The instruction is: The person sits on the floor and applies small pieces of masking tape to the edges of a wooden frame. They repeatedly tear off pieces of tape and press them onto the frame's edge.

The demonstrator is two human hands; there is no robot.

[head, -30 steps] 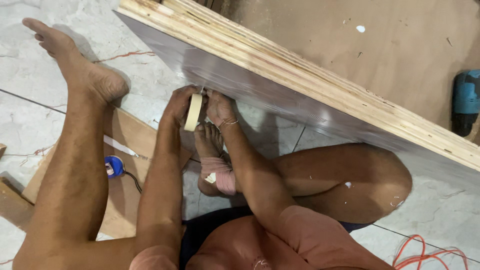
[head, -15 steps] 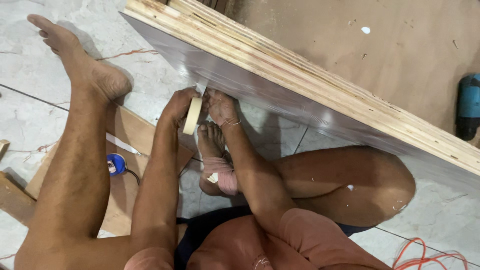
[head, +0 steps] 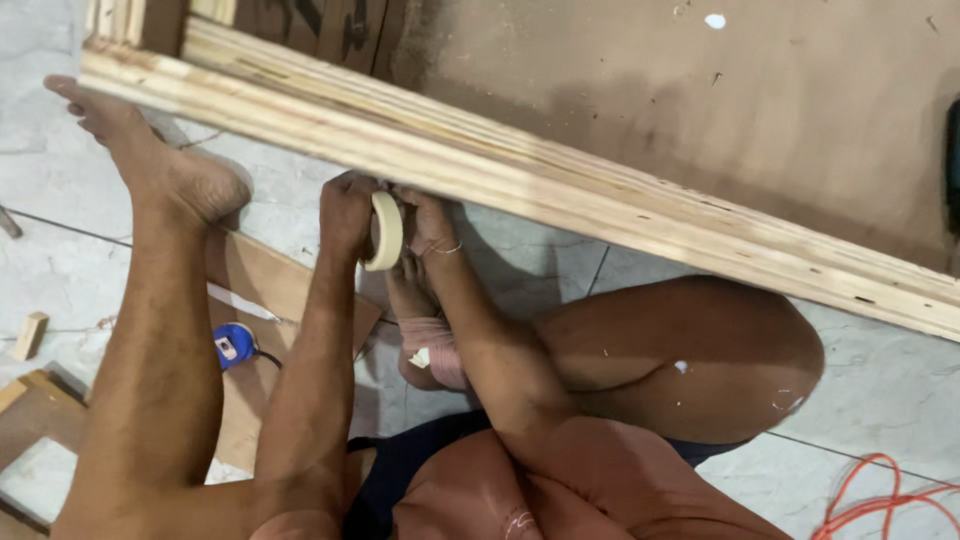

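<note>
Where the pale tiled floor (head: 60,200) meets a small wood block (head: 30,335), a flat plywood offcut (head: 255,290) and a blue tape measure (head: 235,345), the left hand (head: 345,215) is clamped on a tape roll (head: 385,230); the right hand (head: 425,225), just beside it, presses fingers together under the layered plywood board (head: 600,215). Orange cable (head: 880,500) lies far right.

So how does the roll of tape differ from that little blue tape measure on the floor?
The roll of tape is pale cream, an open ring, held up in the left hand against the plywood edge. The blue tape measure is a closed case lying untouched on a flat board by the left leg. Both are small and roundish.
</note>
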